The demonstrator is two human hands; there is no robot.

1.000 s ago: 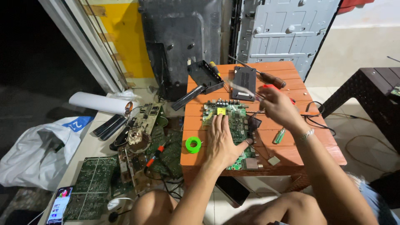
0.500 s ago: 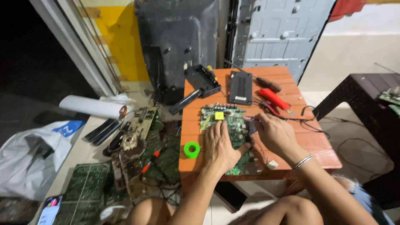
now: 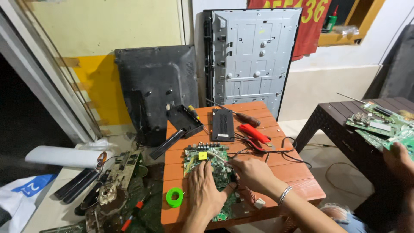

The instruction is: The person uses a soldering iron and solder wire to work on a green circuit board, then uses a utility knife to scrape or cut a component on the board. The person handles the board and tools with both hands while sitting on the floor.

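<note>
I see both hands down on the green circuit board [image 3: 206, 166], which lies flat near the front middle of the orange slatted surface [image 3: 297, 172]. My left hand [image 3: 206, 185] rests palm-down on the board with its fingers spread flat, gripping nothing, simply pressing on it. My right hand [image 3: 252, 171] sits just right of the left one at the board's right edge, fingers curled inward over a thin whitish wire [image 3: 217, 156] that crosses the board; whether the fingertips actually pinch it I cannot tell. Left of the board, by the surface's front edge, lies a green tape roll [image 3: 174, 197]. Behind the board sit a black rectangular panel [image 3: 223, 124], red-handled pliers [image 3: 254, 133] and a brown-handled screwdriver [image 3: 246, 118]. Black cables [image 3: 290, 151] loop to the board's right. Far right, another person's hand [image 3: 399, 157] touches boards on a dark wicker table [image 3: 327, 116].
</note>
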